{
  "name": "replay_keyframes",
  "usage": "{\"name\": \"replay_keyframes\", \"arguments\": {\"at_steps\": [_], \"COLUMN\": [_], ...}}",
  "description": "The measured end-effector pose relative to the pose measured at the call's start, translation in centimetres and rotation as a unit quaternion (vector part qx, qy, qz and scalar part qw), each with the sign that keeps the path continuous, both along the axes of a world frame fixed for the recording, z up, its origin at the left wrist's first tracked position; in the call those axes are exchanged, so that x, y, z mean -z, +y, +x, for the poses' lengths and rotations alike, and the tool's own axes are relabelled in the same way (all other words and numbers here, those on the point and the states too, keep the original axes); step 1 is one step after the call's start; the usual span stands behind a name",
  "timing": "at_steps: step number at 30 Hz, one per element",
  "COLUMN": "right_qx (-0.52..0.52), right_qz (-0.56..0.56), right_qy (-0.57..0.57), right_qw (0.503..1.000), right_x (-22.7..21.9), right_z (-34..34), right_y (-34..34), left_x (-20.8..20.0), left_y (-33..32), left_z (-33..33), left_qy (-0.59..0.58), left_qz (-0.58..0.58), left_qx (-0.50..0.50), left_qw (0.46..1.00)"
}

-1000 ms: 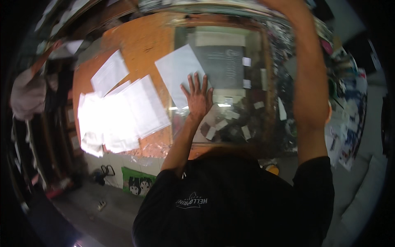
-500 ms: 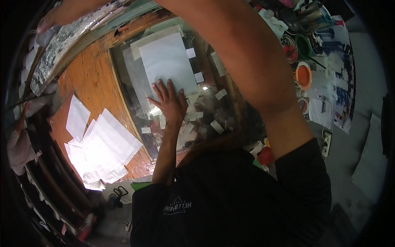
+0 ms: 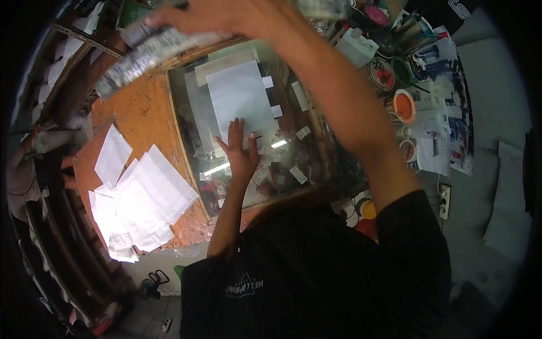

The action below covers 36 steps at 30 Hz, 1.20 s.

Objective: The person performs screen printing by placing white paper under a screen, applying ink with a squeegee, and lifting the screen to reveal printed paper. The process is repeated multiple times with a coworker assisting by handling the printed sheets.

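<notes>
My left hand (image 3: 240,155) rests with fingers apart on the lower edge of a white paper sheet (image 3: 237,90). This sheet lies on a glass panel (image 3: 197,127) let into the wooden table. Across the top of the view reaches my right arm; my right hand (image 3: 192,20), blurred, has its fingers closed at the upper edge of a tilted, paint-smeared frame (image 3: 152,59). The frame stands above the table's far left side, and its far part is out of sight. Small pale tape pieces (image 3: 298,174) are stuck around the sheet on the glass.
A loose pile of white sheets (image 3: 149,198) lies on the table's left. Paint tins, among them an orange one (image 3: 404,105), crowd the right beside a white container (image 3: 357,48). A power strip (image 3: 445,201) is at lower right. At the left edge another person's arm (image 3: 68,172) shows.
My right hand and the paint-smeared frame have swung rightward, with the frame lower over the table. My left hand stays on the sheet, and the whole view has shifted slightly.
</notes>
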State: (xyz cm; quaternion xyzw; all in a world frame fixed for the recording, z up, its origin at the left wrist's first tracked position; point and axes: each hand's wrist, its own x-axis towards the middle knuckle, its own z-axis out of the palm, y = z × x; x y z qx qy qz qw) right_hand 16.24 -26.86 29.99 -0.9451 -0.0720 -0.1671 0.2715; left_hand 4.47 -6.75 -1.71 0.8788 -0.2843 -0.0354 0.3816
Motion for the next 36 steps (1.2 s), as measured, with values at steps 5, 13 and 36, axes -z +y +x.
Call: {"name": "replay_keyframes", "arguments": {"at_steps": [5, 13, 36], "right_qx": [0.032, 0.073, 0.147], "right_qz": [-0.14, -0.149, -0.211], "right_qy": [-0.198, 0.072, -0.02], "right_qw": [0.969, 0.984, 0.966], "right_x": [12.7, 27.2, 34.5], "right_z": [-8.6, -13.3, 5.8], "right_y": [5.0, 6.6, -1.7], "left_x": [-7.4, -3.2, -1.1], "left_y": [4.7, 6.9, 6.6], "left_z": [-2.5, -3.5, -2.2], "left_qy": [0.271, 0.648, 0.671], "left_qz": [-0.512, -0.442, -0.393], "left_qx": [-0.086, -0.27, -0.305], "left_qw": [0.811, 0.558, 0.549]}}
